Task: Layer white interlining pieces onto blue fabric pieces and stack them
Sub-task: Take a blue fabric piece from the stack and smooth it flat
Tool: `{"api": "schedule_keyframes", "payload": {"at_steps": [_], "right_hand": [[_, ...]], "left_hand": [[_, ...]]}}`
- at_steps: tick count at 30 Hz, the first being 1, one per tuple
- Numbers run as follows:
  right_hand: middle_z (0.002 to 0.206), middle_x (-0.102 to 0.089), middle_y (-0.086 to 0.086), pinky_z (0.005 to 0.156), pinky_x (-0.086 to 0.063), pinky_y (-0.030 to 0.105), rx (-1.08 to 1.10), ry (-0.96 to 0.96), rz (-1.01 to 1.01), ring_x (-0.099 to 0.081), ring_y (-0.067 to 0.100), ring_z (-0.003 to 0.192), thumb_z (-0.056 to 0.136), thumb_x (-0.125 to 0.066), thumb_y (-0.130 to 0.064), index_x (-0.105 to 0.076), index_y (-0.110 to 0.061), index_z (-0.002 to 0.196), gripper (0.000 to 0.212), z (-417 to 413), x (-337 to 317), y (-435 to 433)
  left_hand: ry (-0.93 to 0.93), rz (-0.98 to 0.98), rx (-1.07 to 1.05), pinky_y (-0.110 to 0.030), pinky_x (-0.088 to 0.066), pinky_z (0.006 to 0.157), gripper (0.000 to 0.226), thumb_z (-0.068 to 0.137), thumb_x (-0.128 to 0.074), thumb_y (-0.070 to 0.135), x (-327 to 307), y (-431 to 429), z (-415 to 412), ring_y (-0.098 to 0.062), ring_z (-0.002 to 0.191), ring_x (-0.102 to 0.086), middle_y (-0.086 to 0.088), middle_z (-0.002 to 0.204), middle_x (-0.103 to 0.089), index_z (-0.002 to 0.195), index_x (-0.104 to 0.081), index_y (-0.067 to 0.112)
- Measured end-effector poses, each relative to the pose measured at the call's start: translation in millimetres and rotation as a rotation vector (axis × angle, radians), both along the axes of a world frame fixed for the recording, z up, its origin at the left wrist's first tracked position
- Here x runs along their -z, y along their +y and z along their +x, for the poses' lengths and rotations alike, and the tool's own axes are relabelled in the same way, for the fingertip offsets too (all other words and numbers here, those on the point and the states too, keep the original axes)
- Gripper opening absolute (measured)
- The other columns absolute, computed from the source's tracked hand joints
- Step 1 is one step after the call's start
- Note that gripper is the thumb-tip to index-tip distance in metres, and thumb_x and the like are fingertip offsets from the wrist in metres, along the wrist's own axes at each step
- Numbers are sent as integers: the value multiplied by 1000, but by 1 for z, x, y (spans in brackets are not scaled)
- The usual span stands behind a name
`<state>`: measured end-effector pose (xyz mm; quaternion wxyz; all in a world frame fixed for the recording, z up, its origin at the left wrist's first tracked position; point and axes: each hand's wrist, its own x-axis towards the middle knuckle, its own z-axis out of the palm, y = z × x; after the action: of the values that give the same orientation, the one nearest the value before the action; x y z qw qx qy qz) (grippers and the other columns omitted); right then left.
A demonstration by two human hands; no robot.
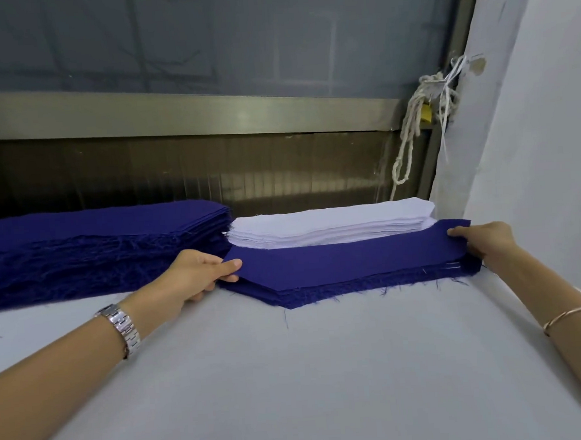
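Observation:
A long blue fabric piece (346, 260) lies on top of a low stack of blue pieces (320, 292) on the white table (291, 372). My left hand (197, 276) pinches its left end, thumb on top. At the right end my right hand (484, 242) grips it the same way. Right behind it sits a pile of white interlining pieces (330, 226). A taller, frayed pile of blue fabric (90, 245) stands at the left, behind my left hand.
A metal-framed window (207, 112) runs along the table's far edge. Knotted white cord with a small yellow padlock (425, 113) hangs at the back right corner. A pale wall (532, 137) closes the right side.

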<state>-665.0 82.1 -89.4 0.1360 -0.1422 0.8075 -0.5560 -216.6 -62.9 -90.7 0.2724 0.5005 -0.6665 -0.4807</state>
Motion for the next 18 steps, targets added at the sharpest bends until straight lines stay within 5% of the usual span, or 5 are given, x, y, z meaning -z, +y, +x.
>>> {"api": "schedule_keyframes", "payload": {"at_steps": [7, 14, 18], "right_hand": [[58, -45, 10, 49, -31, 32, -62, 239, 182, -40, 26, 53, 86, -74, -9, -44, -6, 56, 43, -6, 7, -1], [67, -53, 17, 64, -39, 35, -73, 324, 265, -47, 31, 64, 90, -65, -5, -63, 7, 79, 16, -6, 6, 1], [64, -51, 14, 62, -39, 34, -60, 315, 280, -46, 29, 59, 91, -65, -5, -58, 4, 78, 18, -7, 5, 2]], "left_hand": [[70, 16, -61, -13, -22, 32, 17, 92, -71, 26, 7, -2, 3, -2, 30, -29, 12, 45, -61, 90, -75, 10], [74, -50, -50, -14, -23, 32, 18, 93, -70, 23, 15, -5, 2, -3, 29, -30, 12, 37, -52, 82, -74, 10], [56, -66, -49, -14, -23, 32, 20, 92, -71, 25, 18, -8, 3, -3, 30, -29, 11, 37, -50, 79, -75, 10]]}}
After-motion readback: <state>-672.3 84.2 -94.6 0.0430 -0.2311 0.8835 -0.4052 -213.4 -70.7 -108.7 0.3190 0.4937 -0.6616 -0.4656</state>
